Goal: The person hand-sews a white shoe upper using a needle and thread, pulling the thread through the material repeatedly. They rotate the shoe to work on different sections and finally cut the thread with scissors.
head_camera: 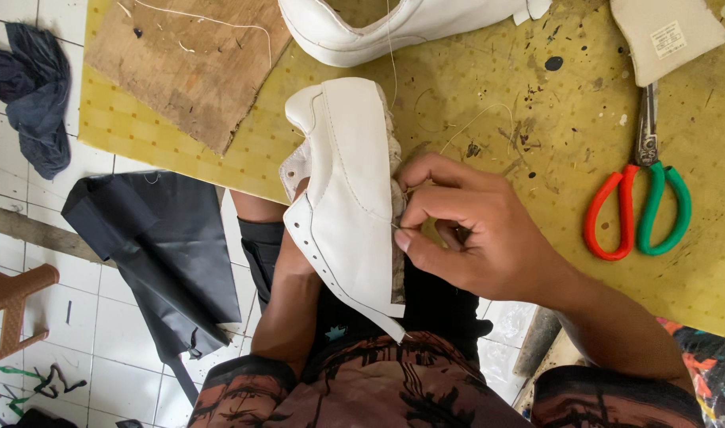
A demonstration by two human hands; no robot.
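I hold a white shoe upper (351, 190) over the edge of the yellow tabletop (473, 95). My left hand (290, 257) reaches under and into the shoe and holds it; most of that hand is hidden. At the shoe's right edge, my right hand (465, 230) has thumb and forefinger pinched together on a thin needle (397, 225). A white thread (391, 55) runs up from the shoe across the table.
A second white shoe (394, 24) lies at the table's far edge. Scissors with red and green handles (640, 206) lie at right, below a beige sole piece (667, 36). A wooden board (188, 63) is at left. Dark fabric (156, 246) lies on the tiled floor.
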